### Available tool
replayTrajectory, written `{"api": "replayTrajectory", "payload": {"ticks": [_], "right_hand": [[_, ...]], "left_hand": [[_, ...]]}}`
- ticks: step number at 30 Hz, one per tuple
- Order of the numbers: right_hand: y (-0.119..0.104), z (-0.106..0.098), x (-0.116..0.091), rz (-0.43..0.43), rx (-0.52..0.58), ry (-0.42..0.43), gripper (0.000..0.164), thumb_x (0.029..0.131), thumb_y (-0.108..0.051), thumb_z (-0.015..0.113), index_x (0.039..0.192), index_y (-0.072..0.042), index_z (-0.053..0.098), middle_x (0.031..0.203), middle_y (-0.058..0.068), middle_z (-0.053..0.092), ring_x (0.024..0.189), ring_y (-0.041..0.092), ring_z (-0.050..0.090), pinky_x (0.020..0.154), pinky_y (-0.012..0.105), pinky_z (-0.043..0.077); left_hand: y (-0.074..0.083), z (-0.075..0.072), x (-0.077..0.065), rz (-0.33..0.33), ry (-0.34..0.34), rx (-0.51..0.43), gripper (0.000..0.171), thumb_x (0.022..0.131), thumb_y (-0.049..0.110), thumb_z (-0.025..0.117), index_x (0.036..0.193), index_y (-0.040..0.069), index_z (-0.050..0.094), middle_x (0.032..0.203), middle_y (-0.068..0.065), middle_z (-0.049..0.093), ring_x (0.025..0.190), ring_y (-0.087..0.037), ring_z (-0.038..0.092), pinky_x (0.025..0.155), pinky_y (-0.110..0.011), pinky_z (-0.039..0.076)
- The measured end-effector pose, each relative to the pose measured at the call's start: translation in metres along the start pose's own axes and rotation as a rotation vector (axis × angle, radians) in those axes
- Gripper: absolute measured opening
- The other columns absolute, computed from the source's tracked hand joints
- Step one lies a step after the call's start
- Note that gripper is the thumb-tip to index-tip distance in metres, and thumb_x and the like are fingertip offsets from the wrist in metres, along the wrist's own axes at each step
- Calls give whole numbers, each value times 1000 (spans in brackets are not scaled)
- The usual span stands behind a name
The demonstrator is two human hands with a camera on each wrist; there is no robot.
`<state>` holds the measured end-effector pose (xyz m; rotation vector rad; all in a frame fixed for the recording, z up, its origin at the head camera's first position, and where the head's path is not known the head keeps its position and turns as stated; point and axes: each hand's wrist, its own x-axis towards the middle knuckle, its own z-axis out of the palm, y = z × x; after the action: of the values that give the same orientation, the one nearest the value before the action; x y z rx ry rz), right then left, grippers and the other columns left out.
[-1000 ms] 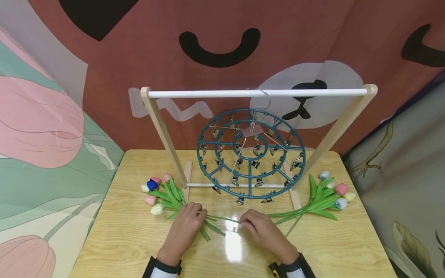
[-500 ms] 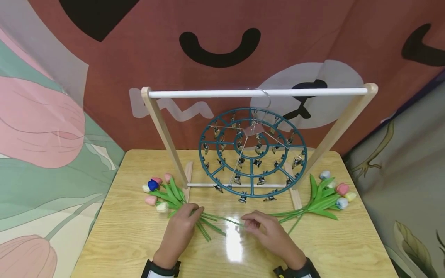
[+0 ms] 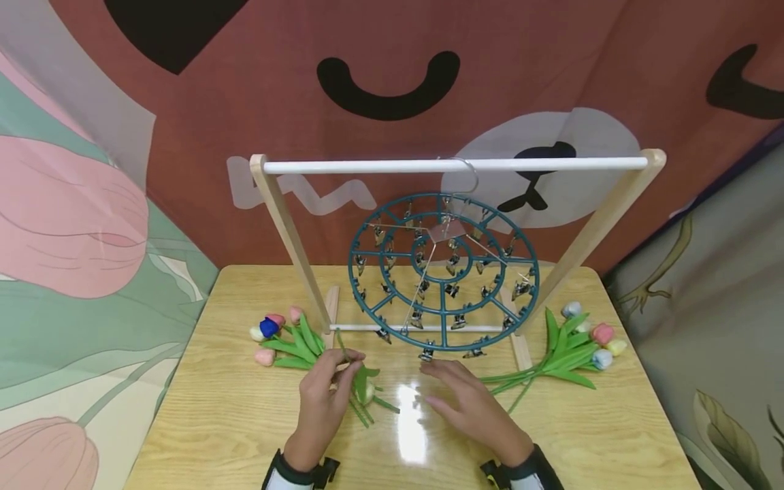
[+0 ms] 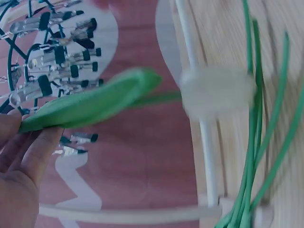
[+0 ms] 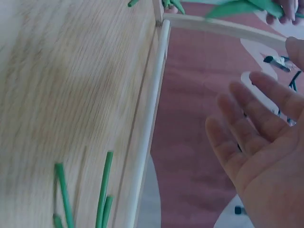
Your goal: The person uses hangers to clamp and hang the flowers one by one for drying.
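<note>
My left hand (image 3: 324,391) pinches a white artificial tulip with green leaves (image 4: 218,90) by its green part, the bloom hanging toward the table, in front of the rack's left upright. My right hand (image 3: 468,408) holds nothing; its fingers are extended and slightly apart, in front of the low edge of a teal round plastic hanger with metal clips (image 3: 444,299). Between my hands lies a glossy strip of the light wooden table (image 3: 214,408). The hanger hangs from the white bar of a pale wooden rack (image 3: 367,167), with more room at the left upright than at the right. The left bundle of pink, blue and white tulips (image 3: 303,344) lies near the table's left edge, its stem ends reaching past my left hand. The right bundle of mixed pastel tulips (image 3: 563,354) lies near the right edge, stems toward my right hand.
</note>
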<state>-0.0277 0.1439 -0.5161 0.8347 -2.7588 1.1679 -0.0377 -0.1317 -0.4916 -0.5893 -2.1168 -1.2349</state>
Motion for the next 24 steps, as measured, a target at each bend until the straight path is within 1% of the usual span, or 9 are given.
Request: {"api": "replayTrajectory", "payload": {"ticks": [4,7,10,13,14,17,19,21,24], "right_hand": [[-6,6,12,49,15,-69,57,100,-38,68,152,-24,50,153,4,54,137,30,54,108,56,53],[-8,13,20,82,35,-137,61,101,-43,64,154,-20,47,155,10,52,137,33,53,109,58,51],[-8,20,26,76,31,-174,56,102,-42,63,150,-15,51,150,12,57,133,33,57,107,56,54],[-6,24,30,58,9,-166,44,103,-35,63,140,-13,61,137,8,66,122,26,65,101,46,59],[-6,24,30,55,10,-155,40,102,-33,64,137,-13,64,132,6,69,117,23,68,98,43,61],[-4,25,30,48,32,-115,32,101,-30,66,129,-13,69,123,3,72,106,17,70,89,33,63],[-4,24,30,38,67,-90,31,101,-28,67,127,-12,71,120,3,73,101,15,71,84,27,64],[-4,23,30,23,100,-76,31,102,-29,66,126,-10,71,118,4,73,97,15,71,79,22,63],[-6,21,31,6,135,-68,32,103,-31,64,125,-9,71,118,5,74,94,15,71,74,18,62]], "left_hand": [[3,9,1,-63,70,-172,28,79,-24,73,99,-7,62,94,-18,72,86,-29,76,71,-20,64],[5,14,0,-104,125,-319,25,82,-28,67,100,-12,59,94,-25,69,90,-25,77,74,-26,65],[6,19,-1,-158,179,-452,21,86,-28,61,102,-17,56,95,-30,66,94,-21,76,77,-29,65],[7,21,-2,-227,220,-517,17,90,-25,59,104,-19,54,98,-33,64,96,-20,76,78,-30,65],[8,21,-2,-247,231,-515,17,90,-24,59,105,-19,54,98,-33,64,97,-19,76,79,-30,65],[9,22,-3,-309,237,-488,20,93,-20,59,113,-18,57,103,-34,65,99,-17,75,81,-29,65],[10,24,-5,-363,221,-479,25,96,-15,59,121,-15,59,108,-35,66,101,-17,75,86,-31,64],[12,27,-8,-430,189,-509,31,99,-11,57,131,-13,57,114,-36,67,105,-19,75,89,-32,63],[15,34,-13,-541,148,-611,39,102,-5,56,140,-12,51,122,-37,65,109,-24,75,93,-36,61]]}}
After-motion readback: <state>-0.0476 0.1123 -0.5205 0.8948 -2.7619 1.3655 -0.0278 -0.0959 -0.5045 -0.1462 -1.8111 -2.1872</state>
